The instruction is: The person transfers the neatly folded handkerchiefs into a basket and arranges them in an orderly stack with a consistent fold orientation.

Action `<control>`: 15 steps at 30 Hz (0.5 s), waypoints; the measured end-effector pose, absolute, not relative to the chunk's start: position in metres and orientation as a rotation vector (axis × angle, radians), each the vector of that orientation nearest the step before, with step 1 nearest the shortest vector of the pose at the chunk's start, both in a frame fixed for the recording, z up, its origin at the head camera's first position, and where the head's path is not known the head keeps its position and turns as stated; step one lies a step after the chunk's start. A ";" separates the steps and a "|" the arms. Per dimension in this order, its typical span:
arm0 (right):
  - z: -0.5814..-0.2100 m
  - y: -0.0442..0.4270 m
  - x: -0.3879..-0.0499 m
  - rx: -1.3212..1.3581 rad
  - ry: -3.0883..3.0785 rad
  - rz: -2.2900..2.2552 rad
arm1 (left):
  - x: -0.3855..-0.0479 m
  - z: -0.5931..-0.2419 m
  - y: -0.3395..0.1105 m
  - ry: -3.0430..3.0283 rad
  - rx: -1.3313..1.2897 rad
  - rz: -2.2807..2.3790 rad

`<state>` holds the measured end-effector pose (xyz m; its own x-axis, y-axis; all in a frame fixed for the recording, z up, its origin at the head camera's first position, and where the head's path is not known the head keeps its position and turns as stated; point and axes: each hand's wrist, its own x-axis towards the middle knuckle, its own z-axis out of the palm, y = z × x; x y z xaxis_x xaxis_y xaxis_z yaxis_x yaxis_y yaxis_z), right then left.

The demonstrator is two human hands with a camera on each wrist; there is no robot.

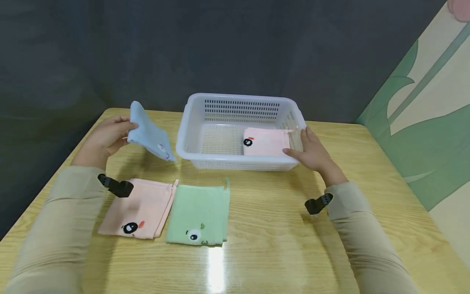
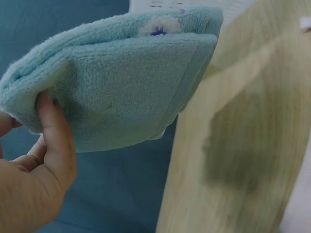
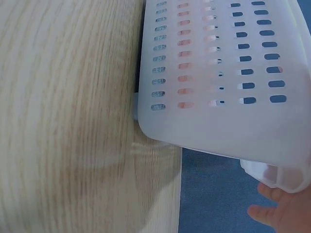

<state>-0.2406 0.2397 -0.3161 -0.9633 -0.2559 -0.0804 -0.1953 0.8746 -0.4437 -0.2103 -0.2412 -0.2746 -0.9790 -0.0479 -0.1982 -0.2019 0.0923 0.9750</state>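
My left hand [image 1: 110, 136] pinches a folded light blue towel [image 1: 150, 132] by one edge and holds it above the table, left of the white plastic basket [image 1: 244, 162]. In the left wrist view the towel [image 2: 131, 87] hangs folded in layers, with an embroidered eye near its top. My right hand [image 1: 315, 151] grips the basket's right front corner, thumb over the rim; in the right wrist view some fingers [image 3: 265, 213] show beyond the rim. Inside the basket, at its right end, lies a folded pink towel [image 1: 269, 143]. Greyish-blue fabric shows through the lowest side slots [image 3: 159, 82].
On the wooden table [image 1: 271, 228], a folded pink towel [image 1: 145, 208] lies at front left beside a folded green towel [image 1: 198, 212]. A dark curtain [image 1: 220, 49] hangs behind the table. A painted wall [image 1: 433, 143] stands to the right.
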 end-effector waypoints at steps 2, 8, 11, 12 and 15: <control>-0.316 0.242 -0.240 -0.355 2.912 -0.666 | -0.211 -0.271 -0.239 2.214 -0.231 2.067; -0.317 0.245 -0.239 -0.368 2.907 -0.695 | -0.207 -0.257 -0.235 2.216 -0.189 2.127; -0.317 0.244 -0.240 -0.357 2.906 -0.685 | -0.203 -0.252 -0.235 2.214 -0.178 2.184; -0.316 0.243 -0.240 -0.355 2.905 -0.679 | -0.201 -0.250 -0.235 2.206 -0.174 2.210; -0.315 0.241 -0.241 -0.352 2.908 -0.660 | -0.197 -0.245 -0.235 2.205 -0.150 2.248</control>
<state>-0.2406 0.2410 -0.3151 -0.9630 -0.2564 -0.0826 -0.1956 0.8765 -0.4398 -0.1975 -0.2347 -0.2448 -0.9954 -0.0743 -0.0599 -0.0585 -0.0217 0.9981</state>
